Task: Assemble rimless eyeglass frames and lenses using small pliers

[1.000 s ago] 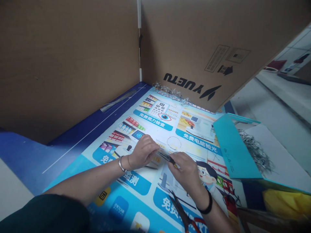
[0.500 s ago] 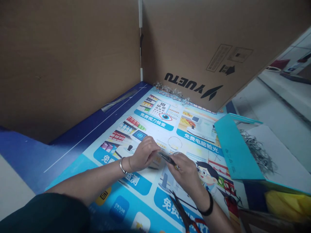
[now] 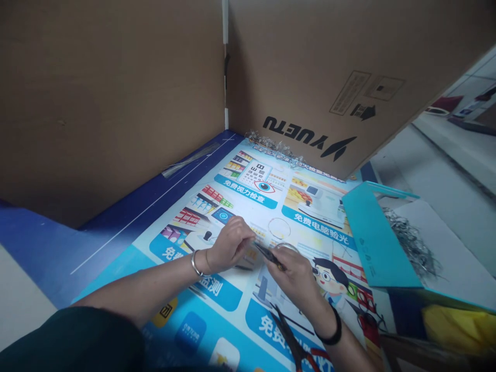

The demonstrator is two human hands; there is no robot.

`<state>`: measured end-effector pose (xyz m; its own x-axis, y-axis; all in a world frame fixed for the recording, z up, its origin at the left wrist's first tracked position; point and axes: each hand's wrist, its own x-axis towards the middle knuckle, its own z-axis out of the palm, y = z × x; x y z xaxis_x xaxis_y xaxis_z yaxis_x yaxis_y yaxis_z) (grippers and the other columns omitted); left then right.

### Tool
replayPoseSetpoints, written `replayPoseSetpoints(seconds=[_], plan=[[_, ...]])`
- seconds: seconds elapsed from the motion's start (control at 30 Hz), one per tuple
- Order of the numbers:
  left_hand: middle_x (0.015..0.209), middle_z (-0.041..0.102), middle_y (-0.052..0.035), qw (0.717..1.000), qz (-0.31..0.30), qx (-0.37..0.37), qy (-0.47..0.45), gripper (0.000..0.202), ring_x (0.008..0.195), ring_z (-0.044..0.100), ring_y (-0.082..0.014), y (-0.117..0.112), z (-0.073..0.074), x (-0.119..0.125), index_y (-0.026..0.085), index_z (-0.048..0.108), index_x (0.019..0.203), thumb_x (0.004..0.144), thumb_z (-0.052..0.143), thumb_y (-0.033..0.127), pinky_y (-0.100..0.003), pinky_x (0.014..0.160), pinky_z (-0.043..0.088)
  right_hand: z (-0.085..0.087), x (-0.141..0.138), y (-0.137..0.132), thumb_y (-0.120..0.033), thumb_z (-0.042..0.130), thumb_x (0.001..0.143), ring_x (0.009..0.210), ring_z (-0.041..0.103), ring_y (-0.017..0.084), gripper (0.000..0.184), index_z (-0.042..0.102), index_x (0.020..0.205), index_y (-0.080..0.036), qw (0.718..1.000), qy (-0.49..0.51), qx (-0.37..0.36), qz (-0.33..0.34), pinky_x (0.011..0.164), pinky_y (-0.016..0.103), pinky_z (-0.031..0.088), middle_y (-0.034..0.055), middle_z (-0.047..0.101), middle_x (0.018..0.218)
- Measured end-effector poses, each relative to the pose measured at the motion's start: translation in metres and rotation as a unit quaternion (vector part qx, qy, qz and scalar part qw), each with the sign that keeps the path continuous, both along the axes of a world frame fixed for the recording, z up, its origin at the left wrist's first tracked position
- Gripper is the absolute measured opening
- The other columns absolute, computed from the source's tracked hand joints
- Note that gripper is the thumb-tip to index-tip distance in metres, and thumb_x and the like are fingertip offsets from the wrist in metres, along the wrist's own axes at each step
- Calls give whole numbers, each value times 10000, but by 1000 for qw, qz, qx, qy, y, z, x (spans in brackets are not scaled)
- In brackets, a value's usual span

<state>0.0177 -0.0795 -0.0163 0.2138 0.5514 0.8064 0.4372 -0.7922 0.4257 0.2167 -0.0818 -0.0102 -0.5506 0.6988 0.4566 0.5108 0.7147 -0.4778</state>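
My right hand [image 3: 291, 268] is wrapped round a pair of pliers [image 3: 269, 256], whose dark jaws point up and left. The tips of the jaws come close to the pinched fingers of my left hand [image 3: 233, 244]. Whatever those fingers hold is too small to make out. A thin wire loop [image 3: 289, 247] shows by my right hand's fingers. Just beyond the hands, a thin ring of wire [image 3: 279, 228] lies on the printed poster [image 3: 248, 204]. Below my right wrist lie scissors [image 3: 296, 349] with dark blades and red-and-black handles.
Cardboard panels [image 3: 287, 62] stand upright at the back and left. Along their foot lies a heap of wire scraps [image 3: 271, 146], with a bundle of straight wires [image 3: 189, 160] to its left. A turquoise box [image 3: 377, 243] at right contains tangled wires [image 3: 411, 245]. Yellow material [image 3: 459, 328] sits nearby.
The pliers' jaws have shifted very slightly right and down, away from my left fingertips. Both hands otherwise stay in nearly the same place.
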Motion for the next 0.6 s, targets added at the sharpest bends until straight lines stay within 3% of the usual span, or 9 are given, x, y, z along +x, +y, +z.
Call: replayPoseSetpoints(seconds=[0.4, 0.6], plan=[[677, 500, -10, 1000, 13, -11, 7, 97, 656, 459, -158, 1, 1, 0, 197, 463, 867, 876, 382, 145, -331, 662, 380, -3, 0, 1, -284, 560, 835, 629, 556, 149, 149, 615, 727, -198, 996, 23, -78, -22, 578, 253, 440, 14, 593, 645], [700, 523, -11, 1000, 7, 13, 5, 123, 669, 469, -156, 1, 1, 0, 200, 467, 910, 855, 402, 112, -337, 683, 389, -7, 3, 1, -303, 559, 838, 658, 576, 157, 153, 600, 740, -193, 995, 54, -65, -57, 598, 267, 465, 37, 614, 714]])
